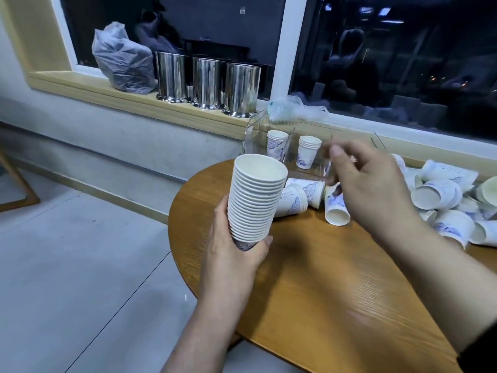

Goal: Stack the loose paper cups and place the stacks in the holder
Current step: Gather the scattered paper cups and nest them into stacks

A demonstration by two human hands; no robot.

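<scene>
Blurred right hand hides part of the clear holder.

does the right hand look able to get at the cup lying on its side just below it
Probably yes. The right hand hovers just above the cup lying on its side, holding nothing, with nothing between them. The left hand holds the stack off to the side.

Looks like an office break room or cafe-type common area, at night. Round wooden surface by a wide window with dark glass showing reflections. Three shiny steel cylindrical canisters and a clear plastic bag of dark stuff sit on the pale wood windowsill. Many disposable white paper cups with blue print at the surface's far edge. Grey tiled floor.
</scene>
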